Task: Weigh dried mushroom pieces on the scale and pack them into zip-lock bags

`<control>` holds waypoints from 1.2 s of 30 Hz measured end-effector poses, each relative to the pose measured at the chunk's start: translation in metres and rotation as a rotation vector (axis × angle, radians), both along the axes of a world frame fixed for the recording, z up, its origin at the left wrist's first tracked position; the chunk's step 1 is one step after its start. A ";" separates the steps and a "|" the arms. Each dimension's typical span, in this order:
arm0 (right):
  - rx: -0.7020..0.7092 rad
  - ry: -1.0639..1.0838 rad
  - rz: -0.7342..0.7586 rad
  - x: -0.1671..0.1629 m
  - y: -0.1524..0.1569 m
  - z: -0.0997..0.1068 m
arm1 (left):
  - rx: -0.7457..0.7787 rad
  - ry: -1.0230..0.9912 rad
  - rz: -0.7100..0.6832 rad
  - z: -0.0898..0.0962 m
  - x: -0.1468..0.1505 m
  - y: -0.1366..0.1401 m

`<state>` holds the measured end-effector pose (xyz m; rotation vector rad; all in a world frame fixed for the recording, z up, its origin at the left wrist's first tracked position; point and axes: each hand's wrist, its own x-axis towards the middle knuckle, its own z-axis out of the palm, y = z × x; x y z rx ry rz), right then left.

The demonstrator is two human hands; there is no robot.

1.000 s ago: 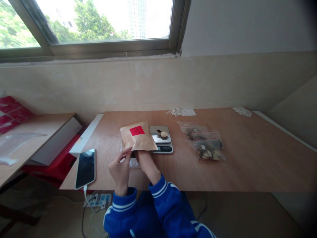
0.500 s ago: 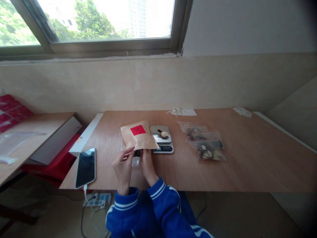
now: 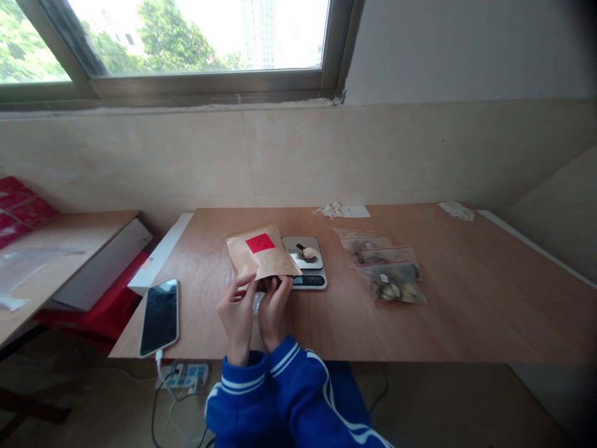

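Observation:
A brown kraft paper bag (image 3: 247, 257) with a red square label lies on the table in front of me, its near edge lifted. My left hand (image 3: 237, 308) pinches that near edge at its left part. Close beside it, my right hand (image 3: 274, 308) is at the bag's near edge with its fingers curled; something dark shows by the fingertips, too small to name. A piece of clear plastic (image 3: 257, 302) shows between the hands. Right of the bag stands a white kitchen scale (image 3: 319, 282), bearing a dark piece (image 3: 301, 247) and a pale slice (image 3: 310, 252) on its plate.
Several zip bags of dried pieces (image 3: 390, 283) lie to the right. A phone (image 3: 160, 317) on a white cable (image 3: 159, 361) rests at the left edge. White scraps (image 3: 332, 210) beside a white card (image 3: 356, 211) and a crumpled tissue (image 3: 456, 210) lie along the back.
My right hand has come up and its fingers have moved out from under the bag's near edge, more into sight. My left hand has shifted slightly right, still pinching the bag.

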<state>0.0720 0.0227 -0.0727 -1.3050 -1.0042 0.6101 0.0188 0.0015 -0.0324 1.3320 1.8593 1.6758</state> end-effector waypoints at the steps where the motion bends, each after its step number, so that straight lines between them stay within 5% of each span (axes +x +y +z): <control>1: 0.009 0.007 -0.027 0.000 -0.001 0.000 | 0.001 0.005 0.001 0.001 0.000 0.000; 11: 0.010 0.117 -0.120 0.025 -0.022 0.023 | 0.043 0.071 0.029 0.005 -0.007 0.011; 18: -0.071 0.318 -0.019 0.084 -0.009 0.010 | 0.166 0.167 0.203 0.040 -0.053 0.047; 28: 0.184 -0.263 0.214 0.091 0.106 0.003 | 0.303 0.264 0.377 0.069 -0.080 0.034; 36: 0.262 -0.539 0.353 0.101 0.120 -0.007 | 0.261 0.270 0.384 0.064 -0.084 0.024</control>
